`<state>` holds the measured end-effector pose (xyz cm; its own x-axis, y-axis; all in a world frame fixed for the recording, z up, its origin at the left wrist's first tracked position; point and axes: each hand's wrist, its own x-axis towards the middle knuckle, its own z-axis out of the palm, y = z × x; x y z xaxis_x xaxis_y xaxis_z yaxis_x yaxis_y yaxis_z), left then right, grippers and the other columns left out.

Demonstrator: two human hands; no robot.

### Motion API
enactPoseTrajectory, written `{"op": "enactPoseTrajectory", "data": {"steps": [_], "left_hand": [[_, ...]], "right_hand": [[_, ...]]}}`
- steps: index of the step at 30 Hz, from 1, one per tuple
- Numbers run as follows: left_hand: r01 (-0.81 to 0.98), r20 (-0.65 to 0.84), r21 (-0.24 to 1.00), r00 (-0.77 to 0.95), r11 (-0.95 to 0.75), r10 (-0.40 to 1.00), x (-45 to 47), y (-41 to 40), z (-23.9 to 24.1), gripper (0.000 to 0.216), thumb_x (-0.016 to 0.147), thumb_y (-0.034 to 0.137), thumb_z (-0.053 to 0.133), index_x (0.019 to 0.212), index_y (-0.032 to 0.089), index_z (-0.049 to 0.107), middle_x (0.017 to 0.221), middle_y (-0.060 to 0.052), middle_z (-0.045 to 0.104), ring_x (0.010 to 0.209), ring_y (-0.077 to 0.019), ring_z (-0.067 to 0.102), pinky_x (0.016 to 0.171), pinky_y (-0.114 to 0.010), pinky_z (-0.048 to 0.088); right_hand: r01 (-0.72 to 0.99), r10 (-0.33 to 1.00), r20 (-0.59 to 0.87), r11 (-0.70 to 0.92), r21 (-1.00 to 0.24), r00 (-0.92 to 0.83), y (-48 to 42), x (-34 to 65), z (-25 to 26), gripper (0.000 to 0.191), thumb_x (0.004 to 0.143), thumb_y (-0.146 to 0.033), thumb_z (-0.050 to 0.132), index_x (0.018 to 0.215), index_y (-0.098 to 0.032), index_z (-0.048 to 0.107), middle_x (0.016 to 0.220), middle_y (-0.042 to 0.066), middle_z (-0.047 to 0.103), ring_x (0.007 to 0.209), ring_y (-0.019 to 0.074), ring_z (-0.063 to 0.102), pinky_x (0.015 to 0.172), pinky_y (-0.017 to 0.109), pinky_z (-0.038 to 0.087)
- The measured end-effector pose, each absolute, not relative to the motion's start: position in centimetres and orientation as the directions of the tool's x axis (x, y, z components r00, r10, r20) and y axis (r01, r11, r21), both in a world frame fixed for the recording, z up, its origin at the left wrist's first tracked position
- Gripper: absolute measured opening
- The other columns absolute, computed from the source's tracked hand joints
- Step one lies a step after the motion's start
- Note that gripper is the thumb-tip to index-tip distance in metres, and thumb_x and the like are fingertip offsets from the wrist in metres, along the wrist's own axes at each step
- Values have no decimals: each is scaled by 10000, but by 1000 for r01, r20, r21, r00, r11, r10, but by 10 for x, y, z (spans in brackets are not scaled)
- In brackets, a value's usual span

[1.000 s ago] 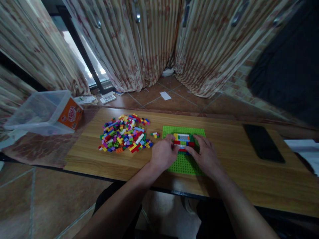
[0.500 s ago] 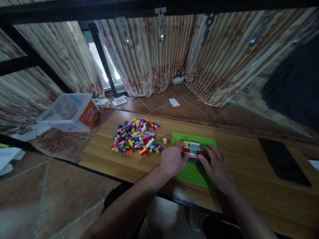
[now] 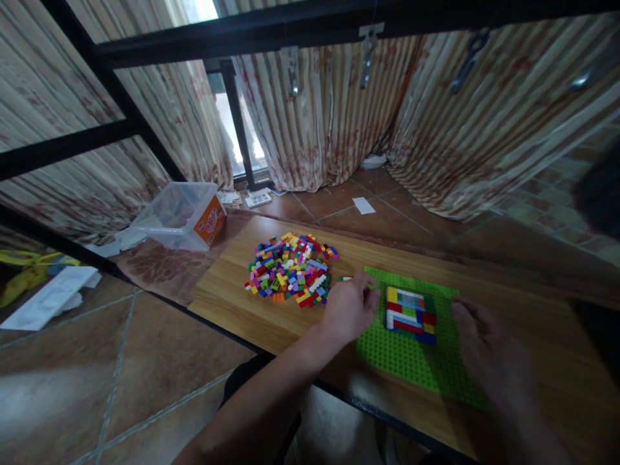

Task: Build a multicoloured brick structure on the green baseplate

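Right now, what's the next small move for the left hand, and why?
Probably slide the left hand left to the pile for a brick. Both hands are off the build; the left sits at the edge of the plate, nearest the pile, and the right hand rests open.

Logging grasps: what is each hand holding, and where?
Right hand: nothing, open at the right edge of the baseplate. Left hand: curled at its left edge; whether it pinches anything cannot be told.

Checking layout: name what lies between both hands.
Head view: a flat multicoloured brick build on the green studded baseplate, between left hand and right hand.
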<state>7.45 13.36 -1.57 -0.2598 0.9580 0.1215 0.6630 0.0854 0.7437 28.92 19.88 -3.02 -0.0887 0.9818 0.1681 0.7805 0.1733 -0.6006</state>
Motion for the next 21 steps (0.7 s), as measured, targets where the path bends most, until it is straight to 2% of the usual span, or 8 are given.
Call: {"op": "enactPoseTrajectory", "data": {"steps": [5, 8, 11, 15, 21], "left_hand": [[674, 102, 722, -327, 156, 939, 61, 135, -15, 189, 879, 244, 487, 988, 210, 638, 753, 2, 697, 686, -148, 648, 665, -242, 500], [701, 115, 689, -358, 185, 927, 57, 136, -16, 183, 880, 247, 483, 965, 218, 642, 777, -2, 697, 704, -158, 650, 670, -254, 502], [755, 159, 624, -376, 202, 913, 50, 137, -17, 185, 857, 200, 499, 980, 215, 637, 864, -23, 704, 792, -176, 655, 745, -280, 510], [843, 232, 478, -393, 247, 890, 33, 139, -16, 286, 797, 86, 488, 1020, 182, 640, 968, -70, 685, 947, -209, 626, 885, -326, 480], [871, 308, 354, -453, 341, 837, 9, 141, -10, 296, 800, 109, 502, 1057, 162, 639, 1063, -99, 654, 1034, -255, 565, 960, -383, 418]], "right_hand": [[783, 977, 205, 176, -597, -64, 199, 288, -30, 520, 852, -601, 402, 1052, -212, 683, 1069, 131, 704, 907, 308, 668, 793, 462, 523], [794, 984, 171, 149, -589, -58, 200, 288, -30, 498, 830, -603, 434, 1042, -230, 687, 1048, 112, 710, 819, 291, 675, 767, 461, 526], [800, 985, 158, 145, -582, -63, 201, 289, -32, 494, 808, -615, 459, 1039, -245, 690, 1042, 106, 710, 824, 301, 673, 760, 468, 526], [794, 980, 182, 169, -584, -75, 201, 291, -35, 480, 796, -619, 464, 1007, -255, 696, 1058, 102, 706, 871, 313, 671, 763, 472, 530], [761, 962, 245, 249, -598, -122, 200, 290, -38, 429, 813, -576, 477, 952, -234, 697, 1059, 98, 701, 901, 294, 668, 831, 458, 525]]}}
